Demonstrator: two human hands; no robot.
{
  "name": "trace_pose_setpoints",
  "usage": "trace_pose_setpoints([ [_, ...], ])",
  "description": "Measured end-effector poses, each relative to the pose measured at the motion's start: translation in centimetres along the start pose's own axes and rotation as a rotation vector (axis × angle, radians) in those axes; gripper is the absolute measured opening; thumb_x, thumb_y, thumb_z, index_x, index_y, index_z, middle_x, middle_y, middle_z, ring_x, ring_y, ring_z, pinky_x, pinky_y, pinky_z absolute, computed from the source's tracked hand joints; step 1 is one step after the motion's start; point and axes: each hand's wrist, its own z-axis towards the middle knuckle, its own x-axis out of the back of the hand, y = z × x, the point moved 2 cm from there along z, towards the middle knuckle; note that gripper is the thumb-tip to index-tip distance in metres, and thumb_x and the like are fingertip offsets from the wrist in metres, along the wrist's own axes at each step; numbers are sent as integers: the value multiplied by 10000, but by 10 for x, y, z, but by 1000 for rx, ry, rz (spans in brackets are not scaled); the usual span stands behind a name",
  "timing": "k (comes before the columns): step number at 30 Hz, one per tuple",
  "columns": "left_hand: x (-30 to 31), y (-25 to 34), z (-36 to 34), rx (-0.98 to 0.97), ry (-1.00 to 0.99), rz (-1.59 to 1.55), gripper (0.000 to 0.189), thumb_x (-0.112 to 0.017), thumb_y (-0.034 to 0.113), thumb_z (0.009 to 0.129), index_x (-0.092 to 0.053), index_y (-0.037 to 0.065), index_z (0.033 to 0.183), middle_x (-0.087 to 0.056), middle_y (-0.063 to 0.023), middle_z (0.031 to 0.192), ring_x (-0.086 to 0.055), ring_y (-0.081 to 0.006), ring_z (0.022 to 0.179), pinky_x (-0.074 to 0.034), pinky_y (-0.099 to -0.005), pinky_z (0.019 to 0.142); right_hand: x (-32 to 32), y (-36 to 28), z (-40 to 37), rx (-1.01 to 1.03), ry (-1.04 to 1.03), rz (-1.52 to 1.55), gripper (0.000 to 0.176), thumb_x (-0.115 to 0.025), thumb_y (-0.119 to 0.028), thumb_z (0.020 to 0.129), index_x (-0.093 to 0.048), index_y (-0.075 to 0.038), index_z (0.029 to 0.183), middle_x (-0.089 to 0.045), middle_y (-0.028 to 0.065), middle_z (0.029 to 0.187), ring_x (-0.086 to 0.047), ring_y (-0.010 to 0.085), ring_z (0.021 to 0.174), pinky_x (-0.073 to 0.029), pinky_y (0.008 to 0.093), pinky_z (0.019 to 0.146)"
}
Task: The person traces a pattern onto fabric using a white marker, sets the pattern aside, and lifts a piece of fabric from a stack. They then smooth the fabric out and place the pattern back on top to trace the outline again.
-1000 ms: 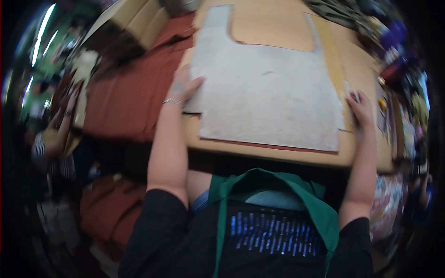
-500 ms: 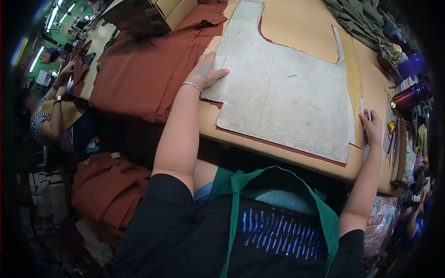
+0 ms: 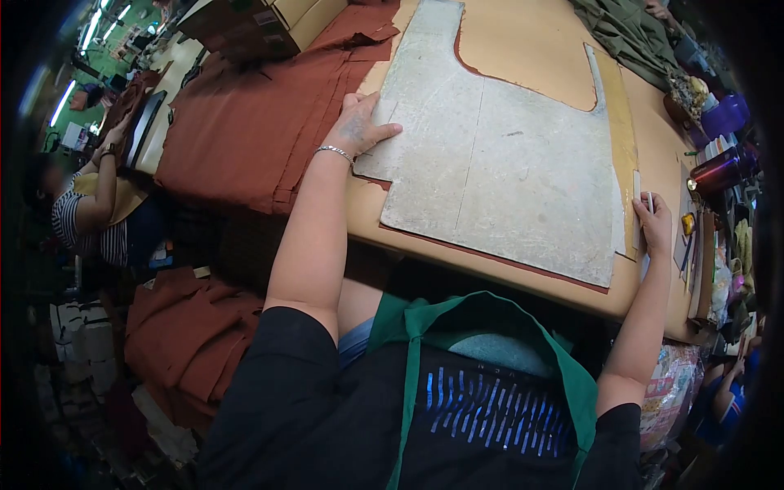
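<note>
A large grey pattern template (image 3: 523,155) lies flat on the table, with a rim of rust-brown fabric (image 3: 498,260) showing from under its lower edge. My left hand (image 3: 358,129) rests at the template's left edge, thumb stretched out over the surface and fingers apart from it. At the right side, my right hand (image 3: 653,222) pinches a thin white pen-like stick (image 3: 650,202) that points up between the fingers. It is close to a yellowish strip (image 3: 625,163) along the template's right edge.
Stacked rust-brown cloth (image 3: 253,122) covers the table's left part, with a cardboard box (image 3: 261,28) behind it. Dark green cloth (image 3: 629,33), a purple tumbler (image 3: 723,169) and small tools line the right side. A co-worker (image 3: 98,200) handles cloth at far left.
Both my hands and the template stay almost in place. At far left the co-worker's arms have lowered and moved over the cloth there.
</note>
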Motion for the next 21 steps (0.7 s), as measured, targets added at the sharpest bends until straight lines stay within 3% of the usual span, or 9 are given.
trace_pose_setpoints([
  [2, -1, -1, 0, -17, 19, -14, 714, -701, 342, 633, -414, -22, 1176, -398, -243, 1129, -372, -322, 1071, -316, -311, 940, 0, 0, -1, 21, 6, -3, 184, -605, -147, 761, -550, -20, 883, -521, -1, 729, -470, 79, 663, -388, 208, 619],
  [7, 4, 11, -5, -115, -10, 166, 679, -678, 308, 667, -403, -34, 1185, -357, -200, 1204, -319, -304, 1136, -263, -334, 975, 2, -11, -3, 147, 140, -345, 319, -652, -241, 680, -569, -7, 880, -586, 89, 773, -539, 162, 718, -430, 296, 661],
  [13, -6, -17, 7, -106, 52, 71, 662, -670, 261, 688, -385, -22, 1214, -278, -227, 1260, -353, -309, 1129, -310, -345, 942, 1, -5, -4, 56, 84, -124, 297, -716, -216, 625, -570, -27, 802, -577, 61, 718, -529, 140, 638, -432, 279, 600],
  [17, -4, -12, 7, -85, 18, 74, 678, -662, 297, 697, -378, -22, 1224, -254, -213, 1279, -361, -299, 1128, -312, -348, 942, 1, -10, -8, 1, 66, -54, 273, -702, -161, 674, -579, 3, 854, -536, 9, 690, -490, 86, 634, -417, 219, 598],
  [21, -6, -25, 12, -85, -3, 16, 673, -655, 307, 703, -376, 2, 1235, -249, -206, 1282, -351, -293, 1136, -307, -351, 944, 1, -5, -5, -32, 61, -6, 283, -706, -156, 653, -590, -2, 859, -589, 50, 748, -544, 126, 674, -442, 246, 637],
])
